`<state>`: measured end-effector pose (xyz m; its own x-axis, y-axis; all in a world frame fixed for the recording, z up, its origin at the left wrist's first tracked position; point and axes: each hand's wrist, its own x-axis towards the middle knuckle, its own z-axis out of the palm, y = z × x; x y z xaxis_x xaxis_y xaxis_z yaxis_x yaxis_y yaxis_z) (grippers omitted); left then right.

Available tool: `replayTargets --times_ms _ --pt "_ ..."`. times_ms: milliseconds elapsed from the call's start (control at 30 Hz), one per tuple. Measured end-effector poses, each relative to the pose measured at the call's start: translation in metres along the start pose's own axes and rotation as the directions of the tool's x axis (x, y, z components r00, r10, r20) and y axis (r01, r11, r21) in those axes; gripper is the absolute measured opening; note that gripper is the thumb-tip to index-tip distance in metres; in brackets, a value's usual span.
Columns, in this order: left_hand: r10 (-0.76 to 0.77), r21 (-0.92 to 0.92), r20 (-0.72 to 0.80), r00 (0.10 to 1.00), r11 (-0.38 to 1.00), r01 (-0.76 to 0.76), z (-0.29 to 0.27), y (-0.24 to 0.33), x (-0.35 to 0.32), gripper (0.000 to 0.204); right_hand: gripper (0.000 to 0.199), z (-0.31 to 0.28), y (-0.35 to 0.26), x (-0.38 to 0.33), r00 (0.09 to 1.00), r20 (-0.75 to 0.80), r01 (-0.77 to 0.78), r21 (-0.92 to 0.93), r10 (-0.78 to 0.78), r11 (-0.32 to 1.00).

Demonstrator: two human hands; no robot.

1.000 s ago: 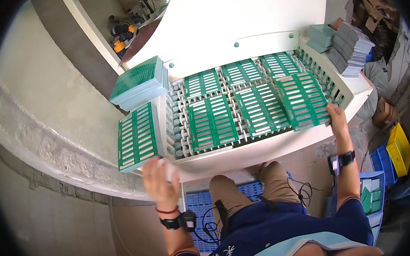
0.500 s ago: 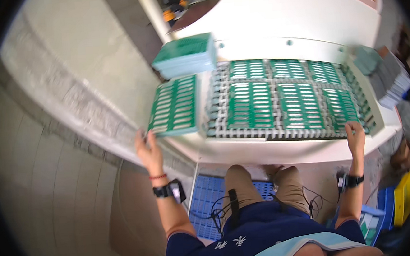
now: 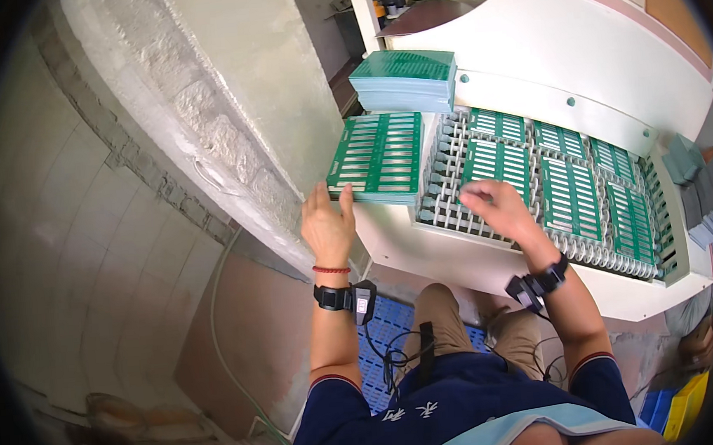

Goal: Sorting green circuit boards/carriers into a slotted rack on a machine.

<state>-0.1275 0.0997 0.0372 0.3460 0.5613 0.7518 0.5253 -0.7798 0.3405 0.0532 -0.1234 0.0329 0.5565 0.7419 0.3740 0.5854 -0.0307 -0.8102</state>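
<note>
Left hand (image 3: 329, 229): thumb and fingers apart at the near-left corner of the green panel stack (image 3: 378, 156), beside the roller bed (image 3: 442, 168). Right hand (image 3: 500, 207): fingers curled above the bed, whether meeting cannot be told. The apparent step, picking up, calls for separating one panel.

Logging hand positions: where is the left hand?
Head view, left of centre: the left hand is at the near-left corner of the front board stack.
</note>
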Motion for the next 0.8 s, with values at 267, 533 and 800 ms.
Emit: replayTargets --times_ms 267,533,800 --pt "0.218 0.046 -0.055 0.974 0.975 -0.216 -0.005 0.007 -0.009 0.044 0.044 0.051 -0.024 0.055 0.921 0.140 -0.382 0.145 0.363 0.913" --pt "0.282 -0.104 -0.036 0.959 0.953 -0.285 -0.019 0.027 -0.030 0.040 0.025 0.041 -0.010 0.031 0.850 0.137 -0.482 0.594 0.509 0.644" --pt "0.170 -0.836 0.540 0.825 0.226 0.500 -0.015 0.055 -0.104 0.049 0.021 0.002 0.014 -0.090 0.871 0.023 -0.300 0.815 0.490 0.495"
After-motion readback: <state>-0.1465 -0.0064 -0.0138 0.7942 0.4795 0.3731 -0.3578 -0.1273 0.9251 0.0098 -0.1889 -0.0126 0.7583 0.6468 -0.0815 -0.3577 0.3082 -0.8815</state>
